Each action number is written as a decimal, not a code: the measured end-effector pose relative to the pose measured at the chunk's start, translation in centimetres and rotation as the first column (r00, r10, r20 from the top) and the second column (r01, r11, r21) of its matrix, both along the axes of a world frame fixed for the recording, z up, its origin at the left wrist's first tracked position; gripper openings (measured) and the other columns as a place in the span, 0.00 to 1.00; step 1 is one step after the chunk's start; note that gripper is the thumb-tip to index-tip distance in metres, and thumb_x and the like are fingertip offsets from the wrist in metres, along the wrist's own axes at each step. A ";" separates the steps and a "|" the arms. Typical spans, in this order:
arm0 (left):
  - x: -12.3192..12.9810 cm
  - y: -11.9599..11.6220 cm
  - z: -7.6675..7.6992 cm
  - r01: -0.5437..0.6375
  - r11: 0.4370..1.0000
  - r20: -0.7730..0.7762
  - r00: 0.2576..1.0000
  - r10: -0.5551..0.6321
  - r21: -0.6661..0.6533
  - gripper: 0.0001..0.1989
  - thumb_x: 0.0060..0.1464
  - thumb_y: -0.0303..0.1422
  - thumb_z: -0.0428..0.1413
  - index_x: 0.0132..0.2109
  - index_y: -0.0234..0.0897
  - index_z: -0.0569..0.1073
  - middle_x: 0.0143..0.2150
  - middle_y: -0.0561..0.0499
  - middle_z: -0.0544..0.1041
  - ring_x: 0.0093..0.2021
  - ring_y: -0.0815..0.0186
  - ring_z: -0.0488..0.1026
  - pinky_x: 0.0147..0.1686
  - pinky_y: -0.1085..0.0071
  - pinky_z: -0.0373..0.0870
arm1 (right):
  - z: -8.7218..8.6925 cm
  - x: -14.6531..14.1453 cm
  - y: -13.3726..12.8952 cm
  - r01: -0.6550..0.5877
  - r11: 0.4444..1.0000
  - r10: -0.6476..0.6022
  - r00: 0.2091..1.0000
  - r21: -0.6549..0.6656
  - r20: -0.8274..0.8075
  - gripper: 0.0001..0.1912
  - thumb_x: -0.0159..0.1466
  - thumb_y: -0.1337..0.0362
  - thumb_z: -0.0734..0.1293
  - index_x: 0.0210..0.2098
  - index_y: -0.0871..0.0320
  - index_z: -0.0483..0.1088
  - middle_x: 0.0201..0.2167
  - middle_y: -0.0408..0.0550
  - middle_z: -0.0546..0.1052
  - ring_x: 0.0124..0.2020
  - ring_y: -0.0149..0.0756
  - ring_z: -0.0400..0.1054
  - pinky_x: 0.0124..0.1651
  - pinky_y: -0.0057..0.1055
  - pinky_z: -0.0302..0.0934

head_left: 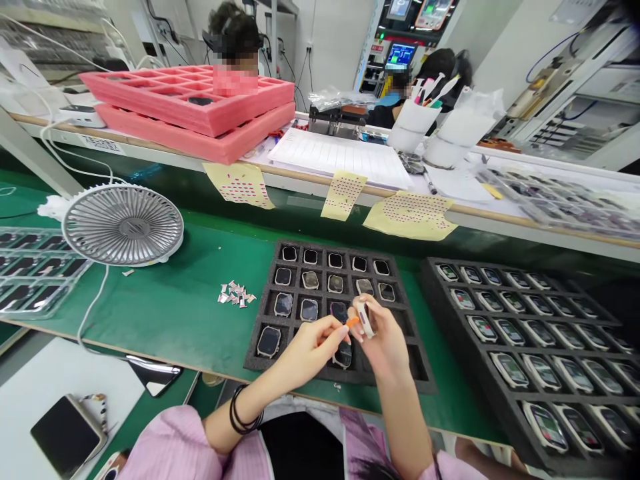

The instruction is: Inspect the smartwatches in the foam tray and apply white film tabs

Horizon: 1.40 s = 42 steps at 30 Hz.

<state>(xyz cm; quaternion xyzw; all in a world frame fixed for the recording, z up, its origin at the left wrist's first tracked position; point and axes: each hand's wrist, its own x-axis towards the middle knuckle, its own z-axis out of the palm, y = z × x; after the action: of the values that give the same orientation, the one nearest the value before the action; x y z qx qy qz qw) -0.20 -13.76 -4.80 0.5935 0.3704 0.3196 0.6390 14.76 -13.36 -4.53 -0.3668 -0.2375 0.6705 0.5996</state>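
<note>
My left hand (310,345), with black bands on the wrist, pinches a small orange tool (353,322). Its tip meets a pale watch case (367,319) held upright in the fingers of my right hand (381,343). Both hands hover over a black foam tray (263,307) with square pockets, most holding watch bodies. My hands hide its lower middle pockets. On the right, a larger black tray (450,313) holds rows of watches with lit or printed screens.
A silver desk fan (123,225) stands on the green bench mat (150,313), near a small pile of metal pieces (236,293). A clear tray (35,270) lies at far left. Stacked pink foam trays (185,100) sit on the raised shelf (320,187). Co-workers (235,40) sit beyond it.
</note>
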 end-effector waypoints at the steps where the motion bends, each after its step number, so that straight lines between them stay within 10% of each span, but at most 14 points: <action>1: 0.0 0.0 -0.1 -0.003 1.000 -0.001 1.000 0.003 0.004 0.18 0.62 0.44 0.49 0.35 0.34 0.71 0.21 0.59 0.58 0.22 0.74 0.53 0.22 0.77 0.50 | 0.0 -0.4 0.0 -0.014 1.000 0.014 1.000 -0.004 -0.025 0.06 0.58 0.61 0.68 0.30 0.56 0.68 0.18 0.37 0.64 0.17 0.25 0.56 0.20 0.23 0.53; 13: -1.2 0.4 1.1 0.027 0.999 -0.087 0.996 -0.025 0.030 0.20 0.60 0.43 0.49 0.33 0.31 0.75 0.21 0.57 0.62 0.21 0.74 0.52 0.21 0.75 0.48 | -0.9 -0.7 0.1 -0.046 0.996 0.035 0.990 0.080 0.135 0.09 0.61 0.61 0.70 0.31 0.56 0.67 0.16 0.34 0.62 0.15 0.21 0.51 0.17 0.17 0.47; 24: -0.4 0.2 0.4 -0.006 0.999 0.123 0.992 0.010 -0.033 0.23 0.56 0.48 0.53 0.29 0.31 0.74 0.17 0.58 0.59 0.18 0.76 0.52 0.19 0.76 0.49 | -1.2 -2.2 0.2 -0.134 0.991 0.131 0.964 0.004 -0.230 0.09 0.57 0.62 0.71 0.35 0.54 0.66 0.20 0.32 0.60 0.13 0.19 0.36 0.10 0.14 0.39; 35: 0.0 0.3 -0.5 -0.116 0.988 -0.018 0.993 0.118 0.101 0.17 0.59 0.42 0.52 0.28 0.34 0.68 0.23 0.54 0.70 0.24 0.72 0.63 0.25 0.76 0.59 | -1.7 -2.9 -1.1 0.129 0.990 -0.139 0.948 0.055 0.287 0.15 0.58 0.54 0.71 0.39 0.52 0.64 0.23 0.34 0.62 0.16 0.23 0.54 0.15 0.20 0.51; 39: -3.7 1.1 -0.7 -0.278 0.943 -0.136 0.943 0.304 0.181 0.18 0.58 0.44 0.50 0.27 0.37 0.62 0.21 0.59 0.58 0.21 0.73 0.55 0.22 0.76 0.52 | -2.5 1.0 -0.6 0.291 0.924 -0.381 0.703 0.247 0.601 0.13 0.63 0.52 0.66 0.41 0.52 0.64 0.26 0.37 0.66 0.19 0.28 0.59 0.21 0.27 0.55; 42: -8.5 2.4 -1.6 -0.414 0.832 -0.358 0.763 0.539 0.370 0.17 0.58 0.44 0.49 0.27 0.38 0.64 0.20 0.58 0.59 0.21 0.71 0.58 0.23 0.75 0.53 | -3.6 6.0 0.1 0.307 0.880 -0.425 0.170 0.362 0.889 0.15 0.62 0.49 0.65 0.37 0.55 0.67 0.29 0.45 0.69 0.29 0.37 0.64 0.33 0.34 0.59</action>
<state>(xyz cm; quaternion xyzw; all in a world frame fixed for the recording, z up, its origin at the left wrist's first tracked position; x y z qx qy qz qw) -8.70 -11.39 -6.43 0.6165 0.6000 0.3744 0.3461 20.77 -13.23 -8.13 -0.7081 -0.4851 0.1369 0.4945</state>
